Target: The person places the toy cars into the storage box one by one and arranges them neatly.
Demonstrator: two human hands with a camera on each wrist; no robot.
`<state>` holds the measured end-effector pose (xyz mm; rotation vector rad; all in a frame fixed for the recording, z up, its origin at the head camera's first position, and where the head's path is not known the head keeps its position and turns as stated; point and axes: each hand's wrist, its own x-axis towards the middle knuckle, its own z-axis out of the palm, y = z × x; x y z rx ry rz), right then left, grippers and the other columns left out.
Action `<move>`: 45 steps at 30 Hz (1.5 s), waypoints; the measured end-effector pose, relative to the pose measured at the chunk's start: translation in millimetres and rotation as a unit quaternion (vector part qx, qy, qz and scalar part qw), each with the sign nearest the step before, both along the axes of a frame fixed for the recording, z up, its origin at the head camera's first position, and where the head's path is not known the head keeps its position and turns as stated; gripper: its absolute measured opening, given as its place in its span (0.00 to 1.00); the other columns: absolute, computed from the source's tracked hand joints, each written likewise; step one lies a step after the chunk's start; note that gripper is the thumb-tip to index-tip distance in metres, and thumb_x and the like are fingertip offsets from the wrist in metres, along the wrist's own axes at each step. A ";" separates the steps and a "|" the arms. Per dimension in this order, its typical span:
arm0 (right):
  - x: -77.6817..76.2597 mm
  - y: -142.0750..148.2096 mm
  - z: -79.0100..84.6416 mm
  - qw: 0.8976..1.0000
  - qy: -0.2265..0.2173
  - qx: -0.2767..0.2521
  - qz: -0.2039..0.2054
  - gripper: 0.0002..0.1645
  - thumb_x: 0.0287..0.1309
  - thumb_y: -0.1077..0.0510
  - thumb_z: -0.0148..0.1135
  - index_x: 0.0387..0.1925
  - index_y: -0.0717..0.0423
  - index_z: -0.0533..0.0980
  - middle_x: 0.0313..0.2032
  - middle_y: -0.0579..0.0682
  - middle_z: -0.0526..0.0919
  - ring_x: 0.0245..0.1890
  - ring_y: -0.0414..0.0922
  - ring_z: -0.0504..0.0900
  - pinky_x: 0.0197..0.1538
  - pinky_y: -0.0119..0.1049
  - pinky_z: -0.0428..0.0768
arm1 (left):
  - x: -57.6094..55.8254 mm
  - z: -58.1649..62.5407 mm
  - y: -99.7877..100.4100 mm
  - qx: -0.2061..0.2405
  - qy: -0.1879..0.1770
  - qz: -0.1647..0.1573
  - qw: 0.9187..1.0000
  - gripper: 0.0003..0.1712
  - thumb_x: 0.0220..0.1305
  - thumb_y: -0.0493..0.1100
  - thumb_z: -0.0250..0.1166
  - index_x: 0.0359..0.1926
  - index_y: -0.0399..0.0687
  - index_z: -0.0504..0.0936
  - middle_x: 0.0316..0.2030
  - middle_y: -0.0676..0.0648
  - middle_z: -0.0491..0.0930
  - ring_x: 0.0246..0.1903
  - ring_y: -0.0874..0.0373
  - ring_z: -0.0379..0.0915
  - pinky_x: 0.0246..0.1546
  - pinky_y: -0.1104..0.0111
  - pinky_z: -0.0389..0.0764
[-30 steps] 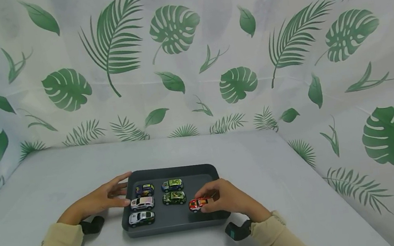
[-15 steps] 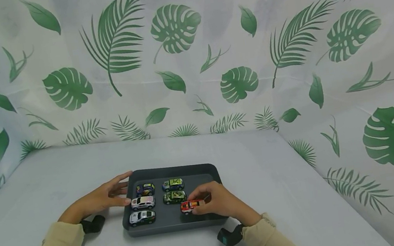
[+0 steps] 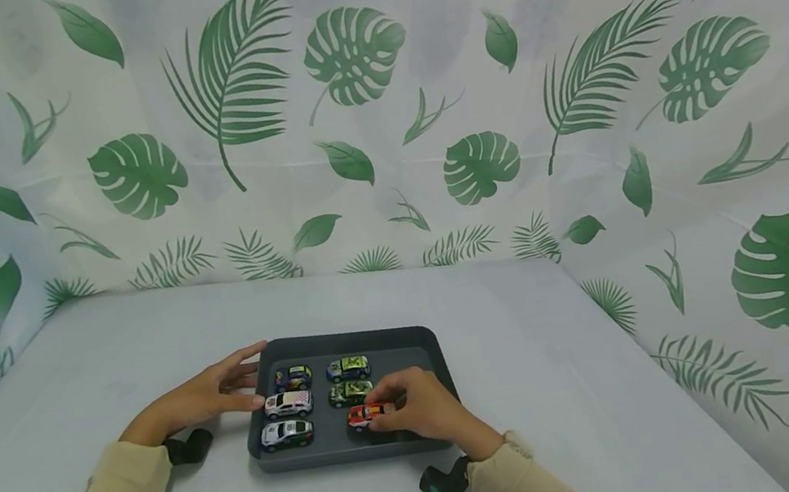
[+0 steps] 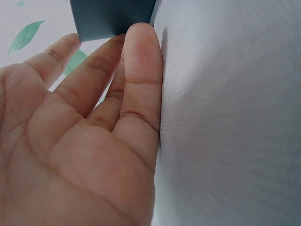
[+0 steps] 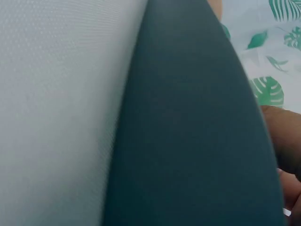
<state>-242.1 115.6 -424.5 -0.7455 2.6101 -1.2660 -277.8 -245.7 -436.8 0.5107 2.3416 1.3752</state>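
Note:
In the head view a dark grey tray (image 3: 352, 456) stands on the white table. My right hand (image 3: 424, 412) pinches a red toy car (image 3: 358, 417) low over the tray floor, in front of a camouflage green toy car (image 3: 343, 393); the fingers hide its rear. My left hand (image 3: 210, 398) rests on the tray's left side, its fingers stretched out. The left wrist view shows those fingertips (image 4: 141, 40) right at the tray's outer wall. In the right wrist view the tray wall covers most of the work, with a few fingers (image 5: 286, 136) at the edge.
Down the tray's left side stand a purple-and-yellow toy car (image 3: 294, 378), a white-and-pink one (image 3: 288, 404) and a white-and-black one (image 3: 287, 434). A blue-and-lime toy car (image 3: 348, 368) sits behind the camouflage one. A leaf-print cloth (image 3: 384, 172) hangs behind the table (image 3: 511, 322).
My right hand has carried the red toy car leftward across the tray, to just in front of the camouflage green one. My left hand has stayed at the tray's left side.

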 end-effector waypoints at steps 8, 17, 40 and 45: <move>2.3 -10.7 -2.1 0.999 0.040 0.034 -0.003 0.13 0.56 0.62 0.84 0.43 0.56 0.91 0.39 0.45 0.90 0.36 0.37 0.82 0.41 0.33 0.80 | -0.3 0.1 -1.2 -0.004 0.003 0.003 1.000 0.60 0.70 0.49 0.75 0.87 0.41 0.46 0.78 0.19 0.56 0.74 0.22 0.60 0.68 0.29 0.66; 2.5 -23.3 -3.1 0.997 0.061 0.048 0.002 0.12 0.56 0.62 0.84 0.43 0.56 0.91 0.39 0.45 0.90 0.35 0.35 0.80 0.40 0.32 0.79 | -0.2 -1.3 -3.4 -0.001 0.001 0.003 1.000 0.60 0.71 0.51 0.75 0.87 0.40 0.45 0.78 0.19 0.55 0.74 0.23 0.61 0.68 0.30 0.68; 7.8 -25.0 3.4 0.989 0.127 0.070 0.007 0.09 0.61 0.60 0.81 0.44 0.55 0.91 0.43 0.47 0.93 0.44 0.46 0.85 0.52 0.43 0.80 | 3.4 -1.9 -2.8 0.006 -0.010 0.003 1.000 0.59 0.71 0.48 0.74 0.87 0.41 0.45 0.79 0.19 0.55 0.75 0.23 0.59 0.69 0.30 0.66; 7.4 -1.5 5.1 0.984 0.173 0.030 -0.008 0.09 0.69 0.66 0.72 0.48 0.57 0.90 0.51 0.53 0.91 0.55 0.55 0.83 0.61 0.57 0.79 | -4.3 -11.0 -7.8 -0.007 -0.024 -0.004 1.000 0.64 0.73 0.51 0.73 0.88 0.46 0.36 0.81 0.20 0.50 0.77 0.23 0.55 0.70 0.30 0.64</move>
